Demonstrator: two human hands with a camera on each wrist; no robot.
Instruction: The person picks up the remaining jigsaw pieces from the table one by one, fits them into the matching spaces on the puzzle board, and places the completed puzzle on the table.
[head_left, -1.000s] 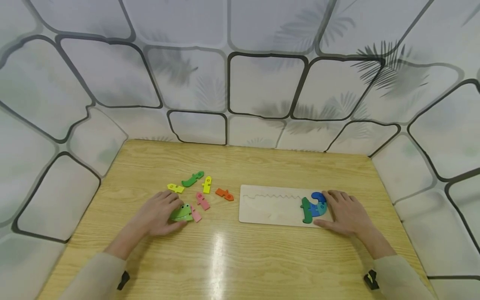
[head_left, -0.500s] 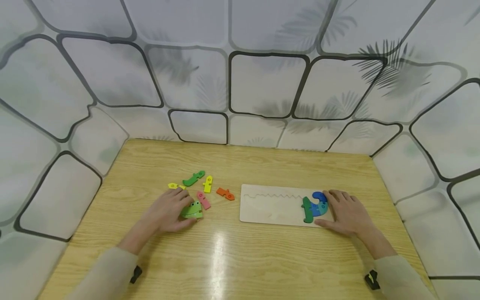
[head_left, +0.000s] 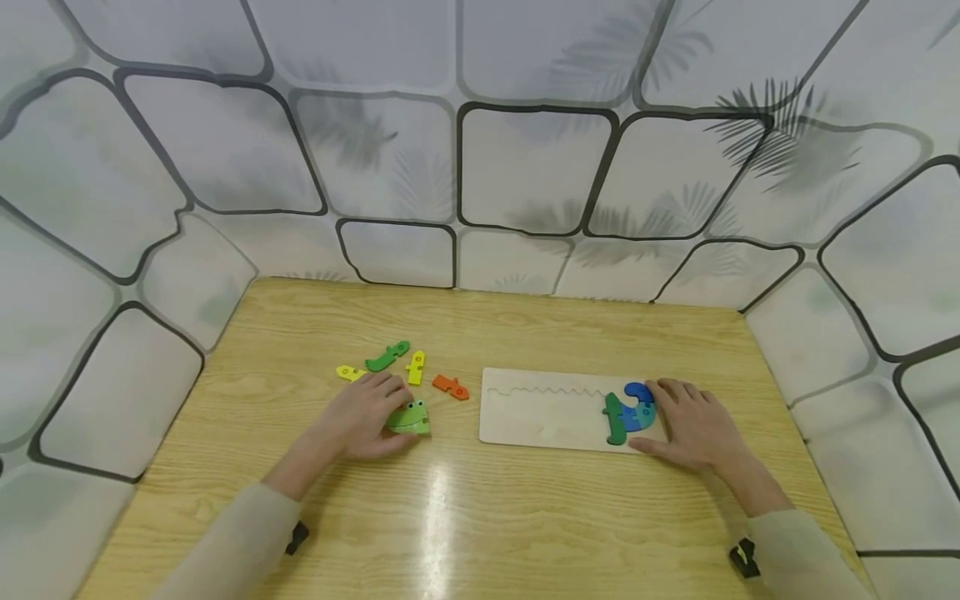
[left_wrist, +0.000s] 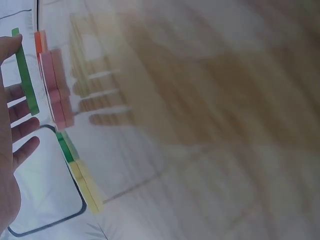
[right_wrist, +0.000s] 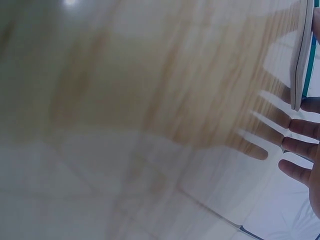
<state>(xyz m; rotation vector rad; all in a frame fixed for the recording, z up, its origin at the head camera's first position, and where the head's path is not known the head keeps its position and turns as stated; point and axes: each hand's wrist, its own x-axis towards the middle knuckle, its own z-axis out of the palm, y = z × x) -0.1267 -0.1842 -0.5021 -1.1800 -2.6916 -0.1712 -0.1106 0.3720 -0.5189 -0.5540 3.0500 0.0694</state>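
My left hand [head_left: 363, 421] pinches a light green crocodile-head puzzle piece [head_left: 411, 417] with painted eyes between thumb and fingers. In the left wrist view this green piece [left_wrist: 25, 72] is raised off the table, and pink pieces [left_wrist: 56, 90] lie just beyond it; the hand hides them from the head view. At the right, my right hand [head_left: 690, 425] grips the end of a pale wooden puzzle board [head_left: 536, 421], thumb at the near edge and fingers at the far corner. Blue pieces [head_left: 636, 415] and a dark green piece [head_left: 614, 419] sit joined on the board.
Left of the board lie a green tail-shaped piece [head_left: 387, 357], a yellow piece [head_left: 416, 367], another yellow piece [head_left: 350, 372] partly behind the hand, and an orange piece [head_left: 451, 387]. A patterned wall [head_left: 510, 258] borders the wooden table [head_left: 480, 517] at the back.
My left hand has moved right with the green head piece, now covering the pink pieces from the head view. The right hand and board have stayed put.
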